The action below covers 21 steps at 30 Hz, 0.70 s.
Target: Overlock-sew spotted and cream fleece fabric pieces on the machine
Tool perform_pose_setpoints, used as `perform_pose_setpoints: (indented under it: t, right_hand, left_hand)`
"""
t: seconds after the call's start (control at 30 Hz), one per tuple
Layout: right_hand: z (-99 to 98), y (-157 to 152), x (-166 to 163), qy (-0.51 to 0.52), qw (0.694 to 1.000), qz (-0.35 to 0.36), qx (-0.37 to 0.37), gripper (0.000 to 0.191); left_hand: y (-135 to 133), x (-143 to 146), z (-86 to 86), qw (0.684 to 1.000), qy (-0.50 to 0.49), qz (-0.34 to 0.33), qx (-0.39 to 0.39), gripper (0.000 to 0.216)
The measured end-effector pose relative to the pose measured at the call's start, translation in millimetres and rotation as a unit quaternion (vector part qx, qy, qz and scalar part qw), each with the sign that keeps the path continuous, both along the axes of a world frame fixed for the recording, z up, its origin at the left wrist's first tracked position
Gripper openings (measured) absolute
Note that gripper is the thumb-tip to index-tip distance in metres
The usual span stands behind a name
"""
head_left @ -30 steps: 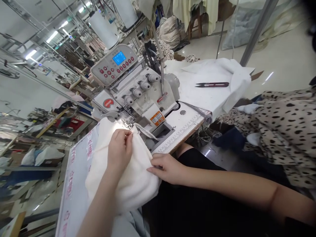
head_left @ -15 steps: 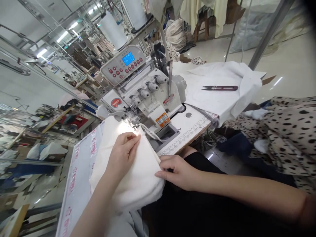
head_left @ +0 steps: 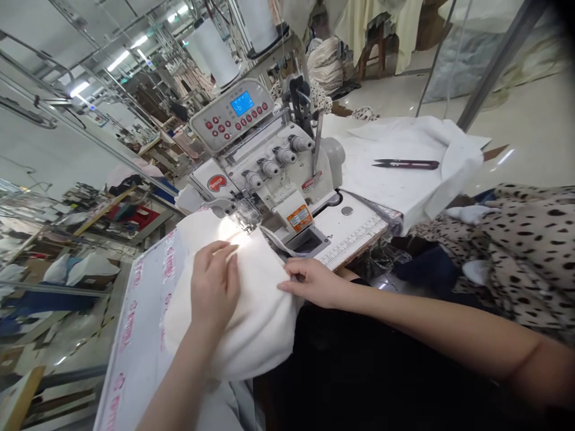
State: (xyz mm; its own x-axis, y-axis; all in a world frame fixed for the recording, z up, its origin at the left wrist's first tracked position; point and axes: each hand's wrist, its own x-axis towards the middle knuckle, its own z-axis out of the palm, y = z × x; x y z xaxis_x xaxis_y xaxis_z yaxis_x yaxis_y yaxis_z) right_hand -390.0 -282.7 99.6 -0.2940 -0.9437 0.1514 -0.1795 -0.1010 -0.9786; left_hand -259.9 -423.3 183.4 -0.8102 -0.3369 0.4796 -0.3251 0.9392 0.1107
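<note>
A piece of white fabric (head_left: 258, 311) lies under the lit needle area of an overlock sewing machine (head_left: 287, 173) and drapes over the table's front edge. My left hand (head_left: 214, 284) rests on top of it, left of the presser foot (head_left: 248, 226), fingers loosely bent and thumb apart. At the fabric's right edge, my right hand (head_left: 317, 282) pinches the cloth between thumb and fingers, close to the front of the machine bed. The left fingertips are partly hidden by the hand itself.
Dark thread snips (head_left: 406, 164) lie on white cloth (head_left: 381, 185) at the right. Behind the machine stand thread cones (head_left: 215, 54). Spotted fabric (head_left: 530, 239) is heaped at the right. A control panel (head_left: 231, 117) with a blue display tops the machine.
My left hand has moved back from the fabric's edge near the needle, its pinch loosened. My right hand, still pinching, has moved up the edge toward the machine. The view has shifted slightly.
</note>
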Motion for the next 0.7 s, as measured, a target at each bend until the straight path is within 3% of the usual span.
perform_pose_setpoints:
  t: [0.1, 0.37, 0.7]
  right_hand:
    - [0.6, 3.0, 3.2, -0.050, 0.999, 0.004, 0.009, 0.023]
    - [18.3, 22.4, 3.7, -0.260, 0.962, 0.067, 0.042, 0.029]
    - [13.1, 1.1, -11.8, -0.261, 0.962, 0.063, 0.048, 0.037]
  left_hand:
    - [2.0, 10.4, 0.9, 0.998, -0.016, 0.067, 0.011, 0.026]
    - [-3.8, 7.9, -6.5, 0.994, -0.100, -0.001, -0.042, 0.031]
    - [-39.2, -3.2, -1.0, 0.983, -0.180, 0.021, 0.011, 0.040]
